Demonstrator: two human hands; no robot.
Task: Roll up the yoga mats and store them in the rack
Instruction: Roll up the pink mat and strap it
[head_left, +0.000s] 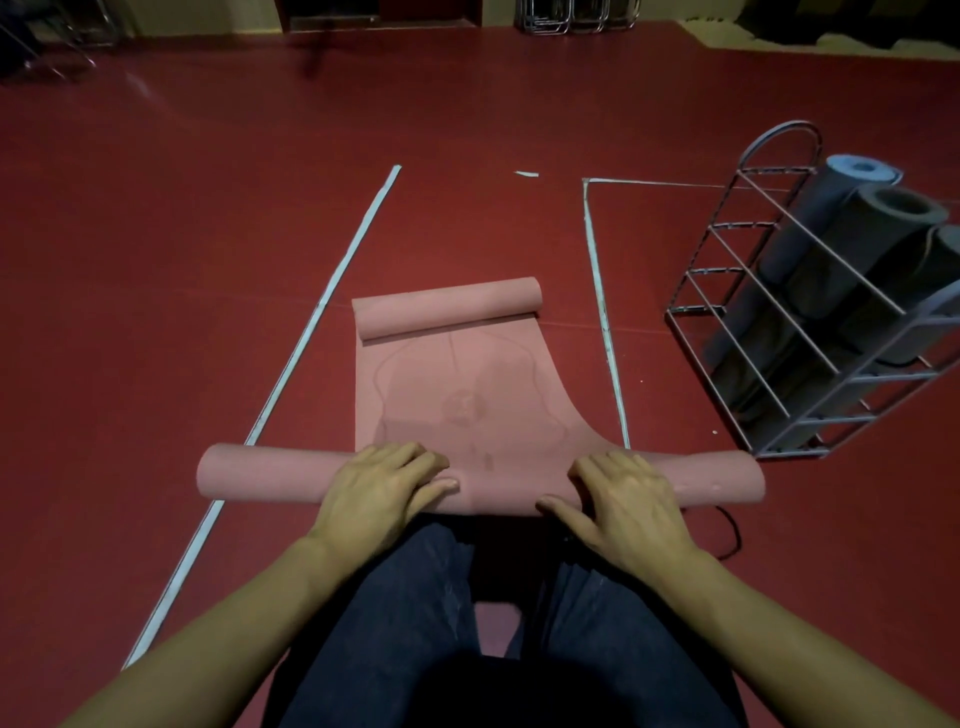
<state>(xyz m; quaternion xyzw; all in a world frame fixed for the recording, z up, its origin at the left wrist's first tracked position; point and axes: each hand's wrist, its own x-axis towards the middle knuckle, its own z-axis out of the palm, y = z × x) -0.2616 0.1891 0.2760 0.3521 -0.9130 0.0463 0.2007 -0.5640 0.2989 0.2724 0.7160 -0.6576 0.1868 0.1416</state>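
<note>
On the red floor (156, 260), pink mat (467, 395) half rolled, both hands' fingers (410, 457) flat atop its near roll, gripping nothing.

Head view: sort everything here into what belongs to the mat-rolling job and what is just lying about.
Job:
pink mat, rolled at both ends
left hand and right hand, resting on the near roll
rack
stored mats

Lying about:
floor tape
black cable
chairs

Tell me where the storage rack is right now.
In the head view the wire rack stands on the red floor at the right, beyond the right hand, holding rolled grey and blue mats.
</note>
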